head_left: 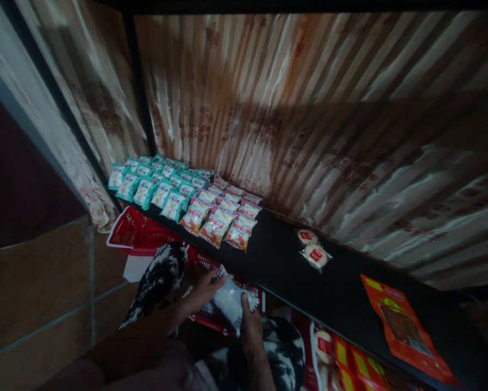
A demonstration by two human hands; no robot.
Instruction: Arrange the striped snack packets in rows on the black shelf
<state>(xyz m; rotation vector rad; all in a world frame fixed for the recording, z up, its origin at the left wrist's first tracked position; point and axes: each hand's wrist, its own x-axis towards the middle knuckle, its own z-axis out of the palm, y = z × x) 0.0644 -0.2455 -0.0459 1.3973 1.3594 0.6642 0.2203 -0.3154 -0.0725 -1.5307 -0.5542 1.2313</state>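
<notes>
Partly closed, my left hand (203, 290) grips the left end of the stripe-edged packet (228, 300), lower centre of the frame; my right hand (252, 327), thumb on top, holds its right end. Light, even pressure suits such film, clear of the black shelf (329, 288).

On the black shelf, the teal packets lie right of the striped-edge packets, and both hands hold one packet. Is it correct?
Not quite: the head view shows the teal packets to the left of the striped-edge packets on the black shelf. The rest is right: the left hand and right hand hold one pale packet.
</notes>
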